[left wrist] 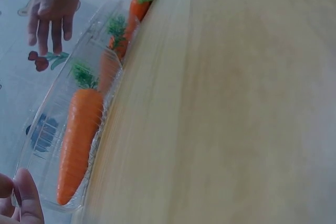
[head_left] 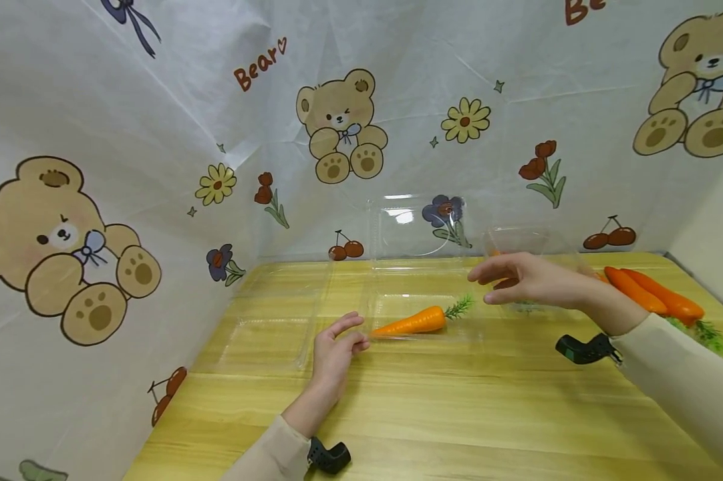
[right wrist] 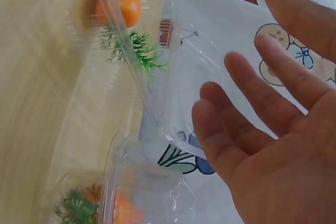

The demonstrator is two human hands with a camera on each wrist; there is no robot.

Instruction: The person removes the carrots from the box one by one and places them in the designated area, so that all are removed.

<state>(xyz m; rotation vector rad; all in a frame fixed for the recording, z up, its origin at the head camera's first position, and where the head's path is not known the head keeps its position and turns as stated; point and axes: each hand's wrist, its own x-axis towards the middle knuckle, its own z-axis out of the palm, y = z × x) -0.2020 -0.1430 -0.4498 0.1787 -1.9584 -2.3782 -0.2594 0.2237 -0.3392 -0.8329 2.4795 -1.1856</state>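
Observation:
An orange carrot [head_left: 418,322] with a green leafy top lies in the tray of a clear plastic clamshell box [head_left: 391,302]. The box's lid [head_left: 397,230] stands raised against the back sheet. My left hand [head_left: 331,354] is at the box's front left corner, near the carrot's tip. In the left wrist view, its thumb and finger pinch the clear rim [left wrist: 23,169]. My right hand [head_left: 532,280] hovers to the right of the box, palm inward and fingers extended, holding nothing. Behind it, partly hidden, is a second clear box [head_left: 524,234] with a carrot inside.
Another clear plastic box [head_left: 265,334] lies at the left. At the right end of the wooden table [head_left: 458,414] are two loose carrots, a nearer one [head_left: 635,291] and a farther one [head_left: 665,294], leafy tops towards me. A bear-printed sheet [head_left: 409,120] hangs along the back and left.

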